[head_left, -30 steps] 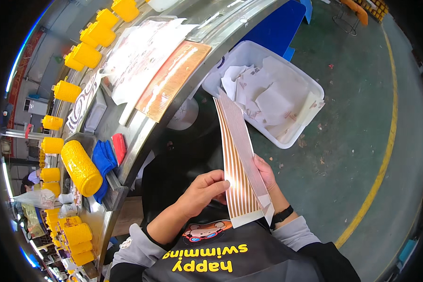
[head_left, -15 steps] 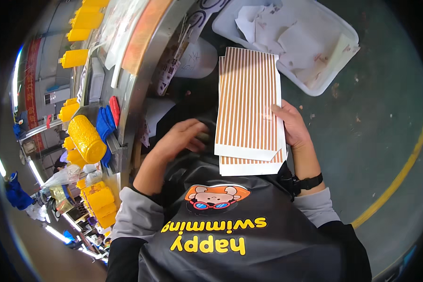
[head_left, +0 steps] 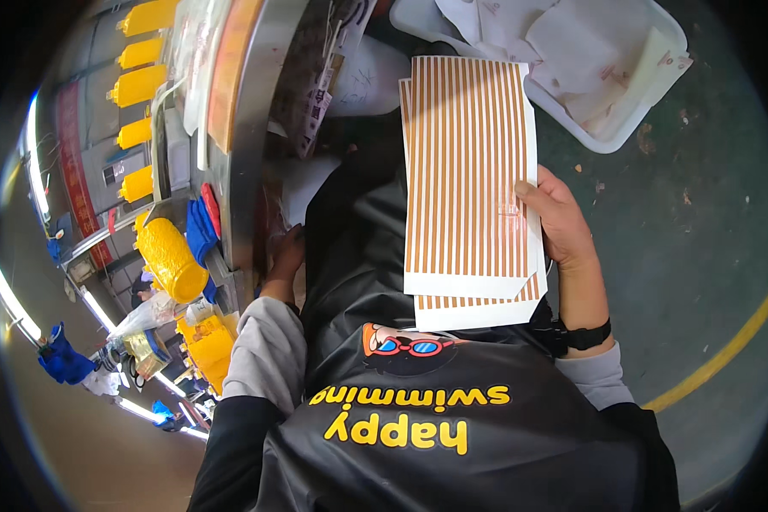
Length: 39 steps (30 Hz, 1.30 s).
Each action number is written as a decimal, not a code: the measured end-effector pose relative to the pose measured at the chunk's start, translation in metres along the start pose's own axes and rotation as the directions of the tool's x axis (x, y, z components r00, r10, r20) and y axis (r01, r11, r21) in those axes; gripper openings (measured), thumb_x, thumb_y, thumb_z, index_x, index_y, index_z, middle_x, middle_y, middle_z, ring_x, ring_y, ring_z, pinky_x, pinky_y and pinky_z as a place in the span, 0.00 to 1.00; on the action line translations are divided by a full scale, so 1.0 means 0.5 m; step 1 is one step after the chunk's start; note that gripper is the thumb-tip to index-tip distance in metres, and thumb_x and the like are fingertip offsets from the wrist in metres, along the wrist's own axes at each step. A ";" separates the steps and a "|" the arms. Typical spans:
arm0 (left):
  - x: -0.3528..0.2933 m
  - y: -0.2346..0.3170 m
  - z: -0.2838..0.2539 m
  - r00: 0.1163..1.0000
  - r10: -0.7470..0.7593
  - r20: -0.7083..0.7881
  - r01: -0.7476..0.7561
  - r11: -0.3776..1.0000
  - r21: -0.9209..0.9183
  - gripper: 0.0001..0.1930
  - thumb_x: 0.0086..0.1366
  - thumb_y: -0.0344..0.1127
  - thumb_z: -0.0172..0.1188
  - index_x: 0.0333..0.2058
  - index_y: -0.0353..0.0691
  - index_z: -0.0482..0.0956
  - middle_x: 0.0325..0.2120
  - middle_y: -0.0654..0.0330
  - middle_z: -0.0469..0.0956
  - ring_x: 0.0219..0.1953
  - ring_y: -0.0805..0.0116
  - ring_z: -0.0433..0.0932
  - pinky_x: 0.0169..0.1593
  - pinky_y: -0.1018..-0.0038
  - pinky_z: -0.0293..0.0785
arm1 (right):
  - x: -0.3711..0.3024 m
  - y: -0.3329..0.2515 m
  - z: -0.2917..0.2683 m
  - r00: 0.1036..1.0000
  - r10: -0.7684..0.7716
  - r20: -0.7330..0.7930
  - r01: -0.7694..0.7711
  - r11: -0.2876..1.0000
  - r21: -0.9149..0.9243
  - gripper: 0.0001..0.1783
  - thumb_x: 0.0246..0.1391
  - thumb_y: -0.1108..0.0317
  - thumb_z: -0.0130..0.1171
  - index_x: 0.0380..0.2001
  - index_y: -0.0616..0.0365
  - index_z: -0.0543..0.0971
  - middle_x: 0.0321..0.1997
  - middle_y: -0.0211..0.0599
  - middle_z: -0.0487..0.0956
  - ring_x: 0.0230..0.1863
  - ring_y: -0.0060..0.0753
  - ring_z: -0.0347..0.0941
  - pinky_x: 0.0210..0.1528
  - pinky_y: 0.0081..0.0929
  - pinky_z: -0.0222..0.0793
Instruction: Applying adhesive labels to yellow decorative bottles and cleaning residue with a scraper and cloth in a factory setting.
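Head: left hand (head_left: 287, 251) farther from sheets (head_left: 468, 175)

The striped sheets (head_left: 465, 179) look like smooth paper with a little shine. The black apron (head_left: 555, 452) is smooth and shiny too, and the white tub (head_left: 604, 143) looks like smooth plastic. The yellow canister (head_left: 175, 263) is bumpy and glossy, while the blue rag (head_left: 200, 232) is dull cloth.

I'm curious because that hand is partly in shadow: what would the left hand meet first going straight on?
Probably the pale, sheet-like thing just ahead of the left hand, beside the workbench; shadow and unclear depth leave that unsure.
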State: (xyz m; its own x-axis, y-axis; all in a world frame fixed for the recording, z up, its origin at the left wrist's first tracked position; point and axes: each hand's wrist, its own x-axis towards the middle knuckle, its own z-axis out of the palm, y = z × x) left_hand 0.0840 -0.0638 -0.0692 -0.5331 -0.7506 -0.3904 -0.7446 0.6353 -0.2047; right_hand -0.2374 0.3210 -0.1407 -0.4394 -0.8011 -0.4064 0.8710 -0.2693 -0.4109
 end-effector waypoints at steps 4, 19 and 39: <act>0.039 -0.096 0.059 0.994 -0.105 0.028 0.106 0.994 -0.018 0.26 0.59 0.51 0.54 0.53 0.43 0.73 0.46 0.31 0.70 0.53 0.37 0.68 0.53 0.55 0.67 | 0.004 -0.008 0.012 1.000 0.011 0.003 -0.011 1.000 -0.019 0.17 0.59 0.71 0.52 0.50 0.64 0.71 0.44 0.33 0.78 0.40 0.19 0.75 0.44 0.21 0.71; 0.076 -0.029 0.035 0.968 -0.190 0.164 0.163 0.973 0.166 0.29 0.58 0.48 0.56 0.53 0.34 0.71 0.47 0.28 0.67 0.55 0.35 0.66 0.56 0.56 0.65 | 0.023 -0.024 0.021 0.990 0.032 -0.135 -0.036 0.999 -0.024 0.19 0.58 0.70 0.53 0.52 0.64 0.71 0.43 0.34 0.79 0.38 0.19 0.75 0.42 0.20 0.72; 0.179 -0.257 0.214 0.902 -0.403 -0.156 0.184 0.684 -0.705 0.23 0.65 0.41 0.49 0.57 0.37 0.67 0.52 0.51 0.70 0.51 0.58 0.71 0.55 0.64 0.66 | 0.021 -0.039 0.006 0.969 0.099 -0.226 -0.107 0.994 -0.024 0.19 0.58 0.71 0.52 0.52 0.65 0.70 0.46 0.36 0.78 0.42 0.19 0.74 0.45 0.20 0.70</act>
State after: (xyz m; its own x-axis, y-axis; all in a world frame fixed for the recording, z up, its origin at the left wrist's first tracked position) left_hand 0.1747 -0.1931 -0.1738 -0.2434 -0.9612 -0.1298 -0.8911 0.1687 0.4214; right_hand -0.2584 0.3162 -0.1345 -0.3893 -0.6822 -0.6189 0.9075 -0.1689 -0.3847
